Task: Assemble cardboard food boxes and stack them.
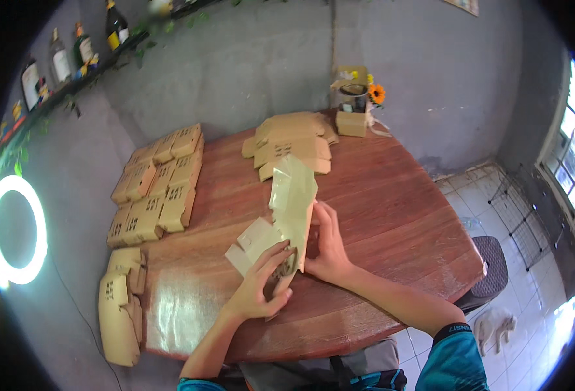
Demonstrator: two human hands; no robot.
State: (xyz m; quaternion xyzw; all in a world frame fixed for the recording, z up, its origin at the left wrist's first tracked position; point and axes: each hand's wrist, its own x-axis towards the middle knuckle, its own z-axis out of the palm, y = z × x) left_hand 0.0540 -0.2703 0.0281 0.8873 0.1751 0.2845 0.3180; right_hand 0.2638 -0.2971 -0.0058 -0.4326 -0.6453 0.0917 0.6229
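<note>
Two bare hands were seen working on a tan cardboard box blank (pixel 292 208) above the middle of a reddish wooden table (pixel 392 215). The blank was held half-folded and tilted upward, its lower end close to the table's near part and its upper flap raised toward the far side. The left hand (pixel 259 287) was placed at the blank's lower left, with the fingers curled and closed on a folded side panel, the thumb pressed near the bottom corner. The right hand (pixel 330 244) was laid against the blank's right edge, its fingers held together and flat along the cardboard, so that the blank was clamped between both hands.

A stack of flat blanks (pixel 294 144) was seen just beyond the held piece, toward the far edge of the table. Rows of folded boxes (pixel 160 186) were arranged along the table's left side, and further folded boxes (pixel 121 300) were set at the near left corner. A small box with a sunflower (pixel 356 98) was placed at the far edge against the grey wall. Bottles (pixel 72 49) were lined up on a shelf at the upper left, and a lit ring light (pixel 15 231) was visible at the left.
</note>
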